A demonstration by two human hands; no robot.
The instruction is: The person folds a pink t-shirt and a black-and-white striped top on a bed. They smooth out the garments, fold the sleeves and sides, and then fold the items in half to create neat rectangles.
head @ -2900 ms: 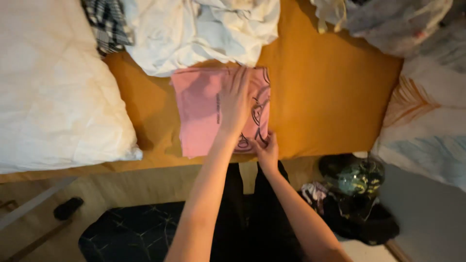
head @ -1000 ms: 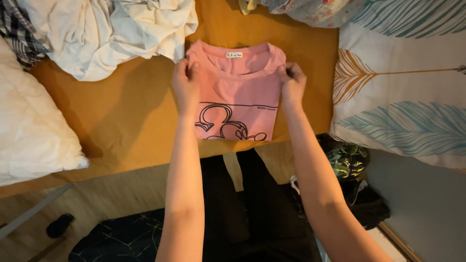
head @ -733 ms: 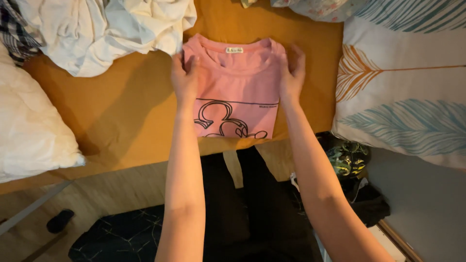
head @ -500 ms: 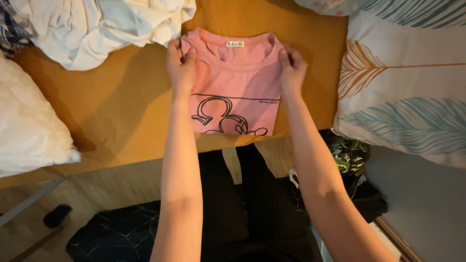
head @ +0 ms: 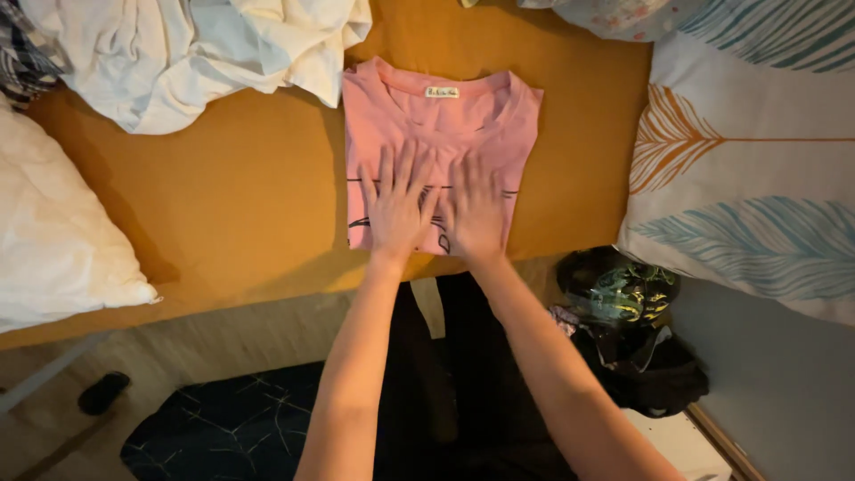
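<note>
A folded pink T-shirt (head: 445, 116) with a dark line print lies on the mustard-yellow bed sheet (head: 223, 196), collar and white label facing away from me. My left hand (head: 396, 207) rests flat on its lower half, fingers spread. My right hand (head: 475, 212) lies flat beside it, also pressing on the shirt. Neither hand grips the cloth.
A heap of white clothes (head: 196, 44) lies at the back left, touching the shirt's corner. A white pillow (head: 53, 240) sits at the left, a leaf-patterned pillow (head: 748, 187) at the right. A dark bag (head: 632, 330) and a dark rug (head: 223, 428) are on the floor.
Both hands let go of the shirt's shoulders, where they held it, and came down flat onto its lower half. The shirt now lies folded on the sheet.
</note>
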